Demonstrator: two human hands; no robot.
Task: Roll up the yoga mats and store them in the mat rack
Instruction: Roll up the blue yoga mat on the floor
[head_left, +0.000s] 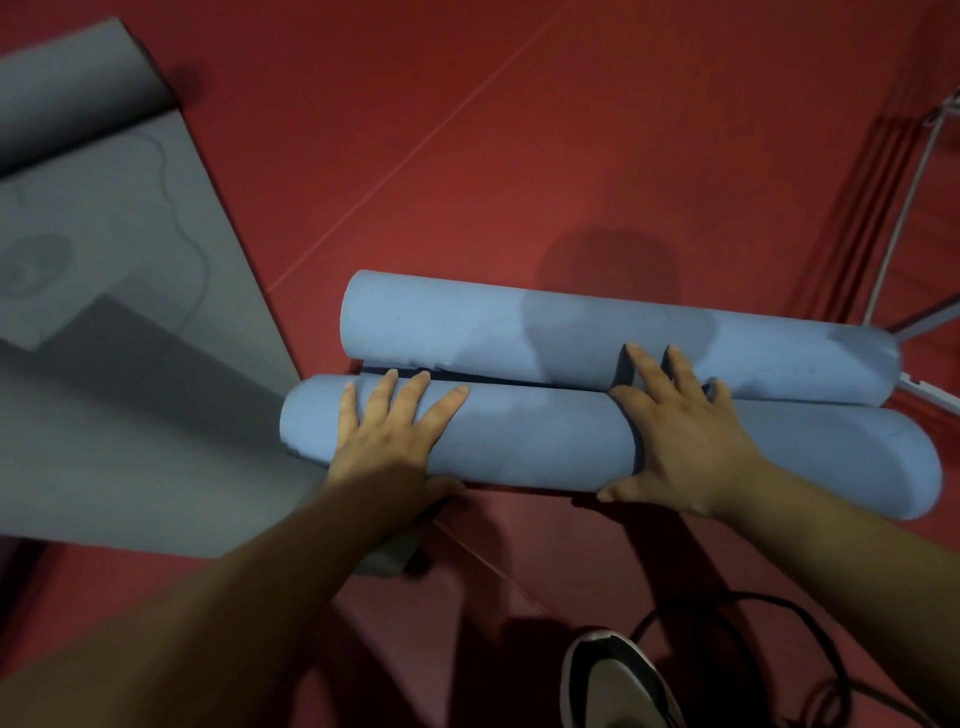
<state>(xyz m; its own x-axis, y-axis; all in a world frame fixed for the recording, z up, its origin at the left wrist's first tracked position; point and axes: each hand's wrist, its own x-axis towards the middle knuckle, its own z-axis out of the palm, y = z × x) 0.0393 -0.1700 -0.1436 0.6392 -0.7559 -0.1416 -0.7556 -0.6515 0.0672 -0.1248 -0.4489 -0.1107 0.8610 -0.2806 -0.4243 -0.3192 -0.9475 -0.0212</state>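
A blue yoga mat lies on the red floor, rolled from both ends into two side-by-side rolls: the near roll and the far roll. My left hand lies flat on the near roll's left part, fingers spread, thumb under its near side. My right hand presses on the near roll's middle, its fingertips reaching the seam against the far roll. A grey yoga mat lies spread out to the left, its far end curled into a roll.
A white metal frame stands at the right edge, just beyond the blue rolls' right ends. A black cable loops on the floor near my shoe at the bottom. Red floor stretches beyond the mats.
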